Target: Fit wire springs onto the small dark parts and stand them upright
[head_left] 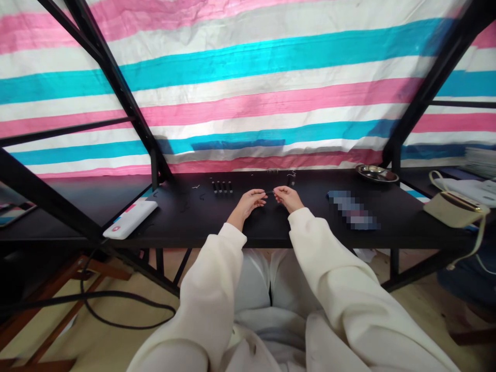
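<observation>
My left hand (251, 201) and my right hand (287, 198) rest close together on the black table (318, 227), fingers curled. Between their fingertips they pinch a small dark thin piece (270, 192), too small to name. White sleeves cover both arms. A row of several small dark upright pieces (222, 187) stands just behind my left hand. More tiny parts (291, 178) lie behind my right hand.
A white device with a red mark (129, 218) lies at the table's left front. A metal dish (376, 173) sits at the back right, a beige bag (455, 208) further right. Black frame posts rise on both sides. A striped tarp hangs behind. A black cable (116, 310) loops on the floor.
</observation>
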`<action>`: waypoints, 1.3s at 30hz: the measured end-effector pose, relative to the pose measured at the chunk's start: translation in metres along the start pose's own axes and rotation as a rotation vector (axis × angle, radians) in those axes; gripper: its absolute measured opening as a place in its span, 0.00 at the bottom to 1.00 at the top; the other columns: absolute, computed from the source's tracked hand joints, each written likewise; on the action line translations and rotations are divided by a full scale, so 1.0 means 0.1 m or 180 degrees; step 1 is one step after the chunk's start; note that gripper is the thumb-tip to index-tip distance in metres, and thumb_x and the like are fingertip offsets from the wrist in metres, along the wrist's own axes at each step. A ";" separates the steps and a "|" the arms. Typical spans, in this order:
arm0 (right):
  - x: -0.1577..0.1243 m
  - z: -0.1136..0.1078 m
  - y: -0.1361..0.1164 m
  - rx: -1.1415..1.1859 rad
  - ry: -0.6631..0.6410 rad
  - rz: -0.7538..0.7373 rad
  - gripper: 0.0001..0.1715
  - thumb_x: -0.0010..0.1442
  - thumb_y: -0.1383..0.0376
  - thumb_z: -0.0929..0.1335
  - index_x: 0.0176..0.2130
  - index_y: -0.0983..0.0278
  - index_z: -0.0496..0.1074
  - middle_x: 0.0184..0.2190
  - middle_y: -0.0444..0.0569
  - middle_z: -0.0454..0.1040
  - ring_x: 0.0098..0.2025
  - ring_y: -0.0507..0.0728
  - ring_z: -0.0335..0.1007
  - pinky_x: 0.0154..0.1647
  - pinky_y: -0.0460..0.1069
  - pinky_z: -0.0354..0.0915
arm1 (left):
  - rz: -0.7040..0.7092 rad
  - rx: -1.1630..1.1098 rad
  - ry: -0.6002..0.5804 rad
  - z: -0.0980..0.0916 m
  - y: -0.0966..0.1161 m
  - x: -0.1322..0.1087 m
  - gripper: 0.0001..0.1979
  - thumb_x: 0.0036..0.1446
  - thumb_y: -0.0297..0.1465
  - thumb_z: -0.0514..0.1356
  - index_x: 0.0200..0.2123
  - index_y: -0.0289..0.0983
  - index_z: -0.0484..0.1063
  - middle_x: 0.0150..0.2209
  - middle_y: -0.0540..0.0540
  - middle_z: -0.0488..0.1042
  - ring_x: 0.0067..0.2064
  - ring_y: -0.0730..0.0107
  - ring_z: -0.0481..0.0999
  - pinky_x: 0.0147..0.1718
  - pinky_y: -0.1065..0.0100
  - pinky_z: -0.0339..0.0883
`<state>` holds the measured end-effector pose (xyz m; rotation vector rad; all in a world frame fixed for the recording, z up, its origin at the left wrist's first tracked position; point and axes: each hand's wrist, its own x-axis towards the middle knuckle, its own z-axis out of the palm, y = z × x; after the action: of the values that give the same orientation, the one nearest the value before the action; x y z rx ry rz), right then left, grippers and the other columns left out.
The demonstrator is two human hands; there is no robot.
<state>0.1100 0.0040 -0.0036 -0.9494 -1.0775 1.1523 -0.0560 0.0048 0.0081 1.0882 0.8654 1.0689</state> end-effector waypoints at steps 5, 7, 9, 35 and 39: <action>0.01 -0.01 0.00 -0.0020 0.0113 -0.0032 0.21 0.36 0.55 0.74 0.28 0.65 0.70 0.19 0.41 0.68 0.20 0.47 0.62 0.20 0.44 0.57 | -0.0028 -0.0018 0.0056 0.00 0.02 -0.01 0.10 0.47 0.28 0.63 0.34 0.32 0.69 0.29 0.45 0.74 0.24 0.79 0.72 0.28 0.73 0.65; 0.02 -0.03 -0.01 0.0037 0.0347 -0.0069 0.20 0.36 0.55 0.73 0.27 0.65 0.69 0.19 0.41 0.68 0.20 0.46 0.61 0.19 0.43 0.56 | -0.0020 -0.0084 0.0212 0.01 0.02 -0.01 0.08 0.48 0.28 0.62 0.33 0.32 0.69 0.28 0.46 0.74 0.23 0.80 0.70 0.26 0.73 0.64; 0.04 -0.05 -0.02 0.0130 0.0623 -0.0110 0.20 0.36 0.55 0.73 0.26 0.65 0.68 0.18 0.40 0.67 0.19 0.46 0.59 0.18 0.43 0.55 | -0.0005 -0.0129 0.0366 0.01 0.03 0.00 0.07 0.49 0.27 0.62 0.32 0.32 0.69 0.27 0.47 0.73 0.22 0.80 0.70 0.25 0.74 0.63; -0.14 0.04 -0.09 -0.1235 -0.1046 -0.0062 0.21 0.38 0.51 0.72 0.24 0.65 0.68 0.16 0.39 0.65 0.19 0.47 0.58 0.22 0.45 0.57 | 0.0424 0.0778 -0.0250 0.06 0.02 -0.08 0.19 0.40 0.37 0.66 0.36 0.30 0.74 0.23 0.50 0.69 0.20 0.83 0.62 0.21 0.75 0.57; -0.14 0.06 -0.06 -0.1304 -0.1124 -0.0119 0.22 0.39 0.50 0.72 0.22 0.65 0.66 0.17 0.42 0.67 0.20 0.48 0.59 0.23 0.46 0.58 | 0.0305 0.0741 -0.0341 0.07 0.03 -0.08 0.19 0.48 0.39 0.61 0.38 0.31 0.74 0.22 0.50 0.67 0.21 0.81 0.64 0.21 0.74 0.57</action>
<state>0.1048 -0.0112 0.0016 -1.0548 -1.6549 1.1142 -0.0528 -0.0039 0.0133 1.3811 0.8736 0.9955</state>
